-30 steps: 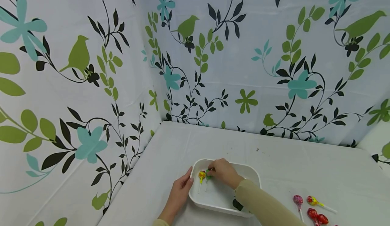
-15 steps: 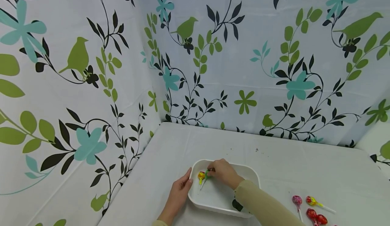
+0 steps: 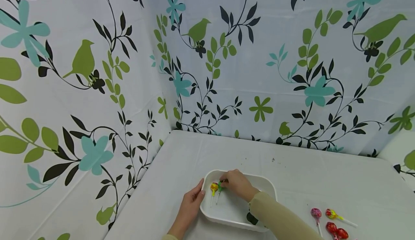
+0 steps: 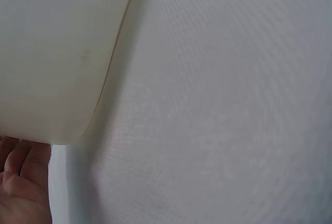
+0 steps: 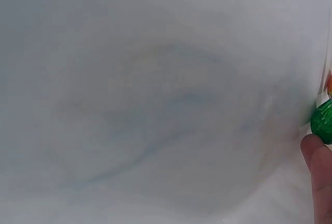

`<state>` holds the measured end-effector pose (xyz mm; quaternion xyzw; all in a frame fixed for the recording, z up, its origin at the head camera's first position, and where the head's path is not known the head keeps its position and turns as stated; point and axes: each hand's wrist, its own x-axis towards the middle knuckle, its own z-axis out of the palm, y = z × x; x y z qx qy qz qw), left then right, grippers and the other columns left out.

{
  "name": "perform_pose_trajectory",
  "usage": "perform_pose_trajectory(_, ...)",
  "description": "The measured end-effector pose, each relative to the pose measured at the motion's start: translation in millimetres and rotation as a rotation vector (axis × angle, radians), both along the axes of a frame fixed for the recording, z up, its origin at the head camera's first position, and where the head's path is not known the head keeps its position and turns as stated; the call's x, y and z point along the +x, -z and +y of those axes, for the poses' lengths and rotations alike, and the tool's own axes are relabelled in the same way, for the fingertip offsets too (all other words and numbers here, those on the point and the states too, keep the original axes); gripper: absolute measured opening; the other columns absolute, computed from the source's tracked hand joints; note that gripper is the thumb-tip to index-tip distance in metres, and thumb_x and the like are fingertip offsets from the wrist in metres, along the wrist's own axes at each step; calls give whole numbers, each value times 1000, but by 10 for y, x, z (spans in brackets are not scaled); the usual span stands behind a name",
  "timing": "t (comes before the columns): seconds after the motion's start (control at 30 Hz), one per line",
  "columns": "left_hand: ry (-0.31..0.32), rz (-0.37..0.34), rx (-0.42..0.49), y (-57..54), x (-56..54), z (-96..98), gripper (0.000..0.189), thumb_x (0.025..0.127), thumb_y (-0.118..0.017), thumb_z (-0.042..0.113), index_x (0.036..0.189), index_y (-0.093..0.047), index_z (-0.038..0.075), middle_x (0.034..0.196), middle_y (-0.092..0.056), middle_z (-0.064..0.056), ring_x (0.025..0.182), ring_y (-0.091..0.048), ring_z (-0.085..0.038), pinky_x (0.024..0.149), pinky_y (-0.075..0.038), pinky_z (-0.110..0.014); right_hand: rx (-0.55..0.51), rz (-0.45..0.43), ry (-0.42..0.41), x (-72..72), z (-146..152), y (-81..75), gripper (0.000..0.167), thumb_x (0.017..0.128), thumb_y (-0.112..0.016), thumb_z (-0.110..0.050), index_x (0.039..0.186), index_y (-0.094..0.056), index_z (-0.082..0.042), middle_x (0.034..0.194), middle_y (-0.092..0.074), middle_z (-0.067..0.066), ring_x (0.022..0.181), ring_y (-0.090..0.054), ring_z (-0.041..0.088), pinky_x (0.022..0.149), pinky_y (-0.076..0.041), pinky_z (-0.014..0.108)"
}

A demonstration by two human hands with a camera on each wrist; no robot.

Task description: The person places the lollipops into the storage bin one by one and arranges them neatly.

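Note:
My left hand [image 3: 191,202] holds the left end of a white plastic tray [image 3: 231,223], thumb at the rim and fingers along the outer wall. Its curled fingers also show beneath the tray wall [image 4: 62,68] in the left wrist view. Inside the tray, my right hand [image 3: 239,185] pinches the head of a green-wrapped lollipop [image 3: 220,186]. That green head [image 5: 322,121] meets a fingertip at the right edge of the right wrist view. Just left of it lies a yellow-and-red lollipop [image 3: 214,187], its stick pointing toward me.
On the white table [image 3: 301,182], right of the tray, lie a pink-purple lollipop [image 3: 316,213], a yellow-and-red one [image 3: 332,213] and two red ones [image 3: 331,227]. A dark object [image 3: 251,218] shows below the right sleeve. Patterned cloth [image 3: 207,89] hangs behind the table.
The green lollipop's stick swung left toward the yellow one's stick, then back a little, so the two now lie nearly parallel. The left hand and tray stay put.

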<state>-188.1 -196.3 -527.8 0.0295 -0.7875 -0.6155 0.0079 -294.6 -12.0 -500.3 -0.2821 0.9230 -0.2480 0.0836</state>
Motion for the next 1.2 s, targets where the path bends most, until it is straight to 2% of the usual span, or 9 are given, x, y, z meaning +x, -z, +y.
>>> perform_pose_trajectory(0.23,-3,9,-2,31,-15,4,50,107,-53,20,153,-43,4,160,-41,-15,150,-38,-38,119,-39,-47,0,20,-9,3,37,-10,21,88,-78,-13,107,-80,-4,100,-80,6,80,-65,8,72,-63,26)
perform_pose_trajectory(0.37,5,13,-7,42,-25,33,50,108,-52,20,154,-43,4,160,-41,-15,149,-39,-38,119,-40,-47,-18,20,13,41,133,-78,21,90,-77,-13,108,-79,-4,103,-80,8,86,-70,13,77,-65,30)
perform_pose_trajectory(0.53,-5,20,-39,37,-15,47,48,107,-52,18,153,-44,3,159,-42,-15,149,-39,-38,119,-40,-48,-122,-1,59,79,302,-303,20,92,-75,-11,110,-79,-2,104,-79,10,86,-71,15,72,-64,28)
perform_pose_trajectory(0.7,-31,10,-67,29,-16,20,48,108,-51,16,153,-44,4,159,-42,-14,149,-39,-37,119,-39,-48,-264,-32,169,39,566,-570,21,94,-73,-15,113,-79,-9,108,-79,5,90,-72,12,73,-64,25)
perform_pose_trajectory(0.8,-38,-2,-74,29,-22,51,47,107,-51,15,153,-44,4,160,-41,-12,149,-39,-36,119,-38,-48,-334,-13,229,23,887,-717,23,96,-72,-16,117,-78,-9,110,-79,6,93,-74,15,76,-65,27)
perform_pose_trajectory(0.93,-45,-17,-91,33,-24,80,48,107,-52,15,153,-44,5,160,-42,-12,149,-39,-36,119,-39,-49,-369,42,298,41,1405,-890,26,98,-69,-16,121,-75,-7,113,-78,11,97,-75,22,79,-66,30)
perform_pose_trajectory(1.07,-55,-29,-96,35,-30,97,48,107,-52,16,153,-43,6,160,-41,-12,149,-40,-36,118,-40,-49,-357,96,383,110,1973,-1008,28,100,-67,-17,124,-73,-4,115,-77,15,101,-75,29,82,-67,37)
perform_pose_trajectory(1.2,-63,-27,-103,28,-38,110,48,107,-52,16,153,-43,5,160,-41,-12,149,-40,-35,118,-40,-47,-302,130,473,229,2567,-1040,33,102,-64,-23,128,-70,-3,119,-75,19,105,-74,34,86,-66,45)
